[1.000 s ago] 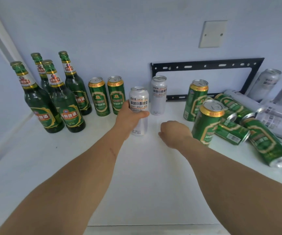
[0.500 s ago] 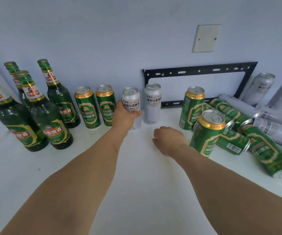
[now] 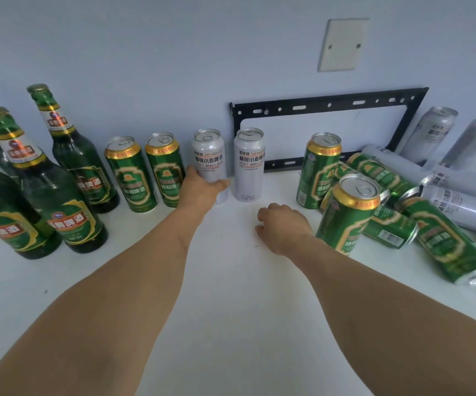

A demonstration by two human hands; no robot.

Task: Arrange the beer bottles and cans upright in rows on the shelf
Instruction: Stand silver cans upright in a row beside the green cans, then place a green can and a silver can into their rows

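My left hand (image 3: 201, 190) grips the lower part of a white wheat beer can (image 3: 208, 155), which stands upright on the white shelf (image 3: 231, 281) in the back row. To its left stand two green cans (image 3: 129, 172) and several green bottles (image 3: 68, 155). A second white can (image 3: 249, 162) stands just to its right. My right hand (image 3: 284, 224) rests on the shelf as a loose fist, holding nothing. Beside it stands an upright green can (image 3: 347, 212), and another green can (image 3: 318, 170) stands further back.
Several green cans (image 3: 445, 241) and white cans (image 3: 465, 201) lie on their sides at the right. Two white cans (image 3: 431, 132) lean against the wall there. A black metal bracket (image 3: 325, 105) hangs on the wall behind the row, under a blank wall plate (image 3: 342, 44).
My left hand has carried the white can back from the middle of the shelf into the back row, between the green cans and the other white can. My right hand barely moved.
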